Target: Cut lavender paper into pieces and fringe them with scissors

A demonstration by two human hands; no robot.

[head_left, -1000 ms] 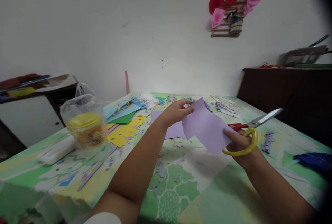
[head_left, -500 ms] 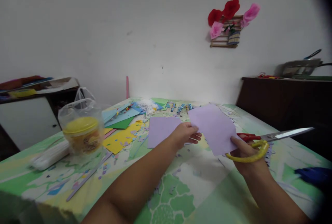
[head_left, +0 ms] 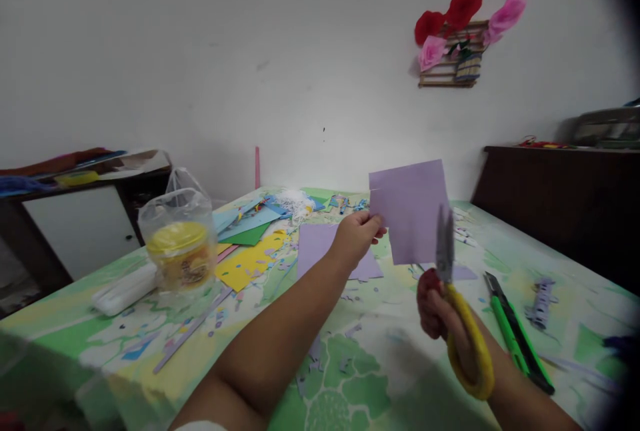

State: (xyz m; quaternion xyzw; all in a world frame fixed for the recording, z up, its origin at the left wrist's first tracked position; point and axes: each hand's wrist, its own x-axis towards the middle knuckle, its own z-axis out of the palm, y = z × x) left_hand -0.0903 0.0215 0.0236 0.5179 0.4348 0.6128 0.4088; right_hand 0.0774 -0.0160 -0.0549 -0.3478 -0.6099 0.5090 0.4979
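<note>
A sheet of purple paper (head_left: 413, 208) is raised above the table, pinched at its lower left side by my left hand (head_left: 361, 234). My right hand (head_left: 443, 314) grips scissors (head_left: 473, 351) with a yellow and a red handle. Their blades point upward and overlap the sheet's lower right corner in view; whether they touch it I cannot tell. Another purple sheet (head_left: 315, 244) lies flat on the table behind my left hand. To the right of my right hand is a green and black box cutter (head_left: 515, 331).
On the left stand a yellow-lidded tub (head_left: 177, 254) in a clear plastic bag and a white roll (head_left: 125, 290). Yellow paper (head_left: 255, 259), green paper (head_left: 245, 236) and many scraps lie farther in. A curled purple cutout (head_left: 541, 301) rests on the right.
My right hand has let go of the sheet and moved down from it, and the scissors have swung from pointing right to pointing up. The left hand holds the sheet more upright.
</note>
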